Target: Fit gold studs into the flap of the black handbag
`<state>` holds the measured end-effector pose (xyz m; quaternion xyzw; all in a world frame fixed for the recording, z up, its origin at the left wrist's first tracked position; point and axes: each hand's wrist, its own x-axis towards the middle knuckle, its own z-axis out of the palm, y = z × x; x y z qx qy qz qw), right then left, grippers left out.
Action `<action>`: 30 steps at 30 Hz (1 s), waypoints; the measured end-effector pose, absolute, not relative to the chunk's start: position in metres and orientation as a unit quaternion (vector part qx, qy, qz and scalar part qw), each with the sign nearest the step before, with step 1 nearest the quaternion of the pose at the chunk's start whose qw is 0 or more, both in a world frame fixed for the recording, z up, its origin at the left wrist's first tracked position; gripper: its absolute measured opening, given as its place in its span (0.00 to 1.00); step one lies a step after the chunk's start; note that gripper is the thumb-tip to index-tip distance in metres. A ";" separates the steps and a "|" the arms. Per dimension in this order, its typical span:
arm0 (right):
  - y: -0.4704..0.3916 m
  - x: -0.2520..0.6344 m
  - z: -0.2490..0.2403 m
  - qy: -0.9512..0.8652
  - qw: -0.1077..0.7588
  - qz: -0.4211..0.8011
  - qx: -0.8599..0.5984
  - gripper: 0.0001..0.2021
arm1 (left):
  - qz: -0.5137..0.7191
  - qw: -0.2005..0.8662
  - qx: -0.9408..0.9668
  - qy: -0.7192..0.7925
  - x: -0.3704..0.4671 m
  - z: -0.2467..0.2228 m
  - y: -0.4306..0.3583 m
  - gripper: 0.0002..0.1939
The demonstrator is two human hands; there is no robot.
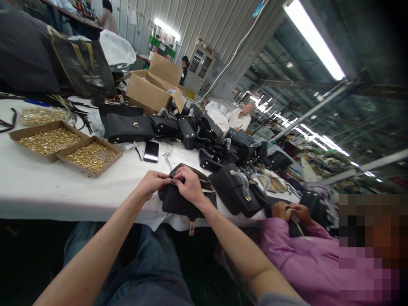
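Observation:
A black handbag (pixel 181 205) lies in front of me at the table's near edge, its flap hanging forward with a gold clasp plate (pixel 191 228) at the tip. My left hand (pixel 153 182) pinches the bag's upper left edge between thumb and fingers. Right beside it, my right hand (pixel 190 185) is closed on the same edge, with the fingertips of both hands almost meeting. Any small part between the fingertips is too small to make out. Behind the right hand, the bag's opening shows a light lining.
Two cardboard trays (pixel 108 160) of small gold fittings stand at left. A phone (pixel 151 151) lies behind the bag. Many black handbags (pixel 236 189) are heaped to the right and back, near an open carton (pixel 148 91). A co-worker in a pink sleeve (pixel 277 238) works at right.

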<state>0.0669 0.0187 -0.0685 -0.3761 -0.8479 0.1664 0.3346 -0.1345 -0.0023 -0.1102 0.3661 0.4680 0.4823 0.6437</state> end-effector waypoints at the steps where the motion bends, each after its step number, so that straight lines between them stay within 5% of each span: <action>1: 0.018 0.067 -0.069 -0.847 0.336 0.166 -0.376 0.06 | 0.485 0.641 0.370 0.465 -0.134 -0.112 -0.003 0.27; 21: 0.010 0.067 -0.068 -0.817 0.362 0.167 -0.417 0.10 | 0.521 0.551 0.461 0.461 -0.119 -0.116 -0.010 0.21; 30: 0.019 0.068 -0.061 -0.799 0.309 0.161 -0.490 0.08 | 0.481 0.501 0.518 0.499 -0.120 -0.102 -0.012 0.20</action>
